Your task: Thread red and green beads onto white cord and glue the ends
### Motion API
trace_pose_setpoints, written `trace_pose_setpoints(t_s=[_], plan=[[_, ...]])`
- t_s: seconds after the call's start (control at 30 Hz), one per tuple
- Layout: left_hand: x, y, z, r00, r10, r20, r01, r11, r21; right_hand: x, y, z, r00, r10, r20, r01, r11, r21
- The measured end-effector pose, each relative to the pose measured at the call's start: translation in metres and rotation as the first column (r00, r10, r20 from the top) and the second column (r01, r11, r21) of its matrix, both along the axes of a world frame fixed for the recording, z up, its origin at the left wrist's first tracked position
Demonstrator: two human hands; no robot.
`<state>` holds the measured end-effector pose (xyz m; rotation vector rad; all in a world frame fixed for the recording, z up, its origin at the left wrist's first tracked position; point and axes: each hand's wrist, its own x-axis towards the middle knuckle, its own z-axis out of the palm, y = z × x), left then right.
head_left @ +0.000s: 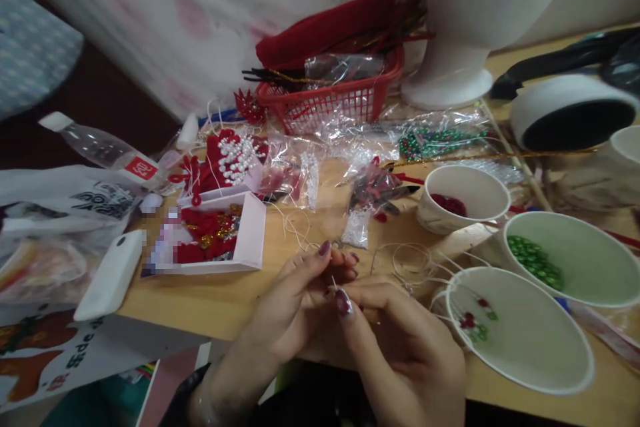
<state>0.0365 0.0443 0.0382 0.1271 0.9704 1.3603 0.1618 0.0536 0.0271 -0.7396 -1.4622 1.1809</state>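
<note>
My right hand [407, 340] is closed, thumb pressed against the forefinger. The end of a thin white thread [334, 281] shows above this pinch. Close beside it, my left hand [287, 303] is curled with its thumb near the fingertips; what it holds, if anything, is hidden or too small to make out. To the right, a paper cup [535, 353] tilts toward me, with strung red and green beads [475, 328] inside. Pale cord [410, 265] lies in loops behind my right hand.
Green beads [535, 261] fill part of another cup [600, 257]; dark red beads [447, 205] lie in a third [467, 177]. At left are an open white box [250, 233], a white phone [111, 273] and a plastic bottle [100, 145]. A red basket [330, 107] stands behind.
</note>
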Motion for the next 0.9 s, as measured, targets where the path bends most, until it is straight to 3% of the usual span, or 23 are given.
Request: trace_pose_setpoints(t_s=[0.13, 0.3, 0.9], plan=[[0.0005, 0.0003, -0.0086, 0.998, -0.008, 0.069, 0.008, 1.000, -0.007, -0.0024, 0.0041, -0.0049, 0.999, -0.016, 0.045, 0.018, 0.998, -0.052], [0.0054, 0.0014, -0.0084, 0.994, 0.001, 0.107, -0.004, 1.000, 0.025, -0.0004, 0.0034, -0.0042, 0.998, -0.020, 0.062, 0.025, 0.996, -0.085], [0.0088, 0.0004, -0.0064, 0.991, 0.028, 0.128, -0.025, 0.999, -0.032, -0.0032, 0.0038, -0.0035, 0.995, -0.085, 0.046, 0.085, 0.996, 0.013]])
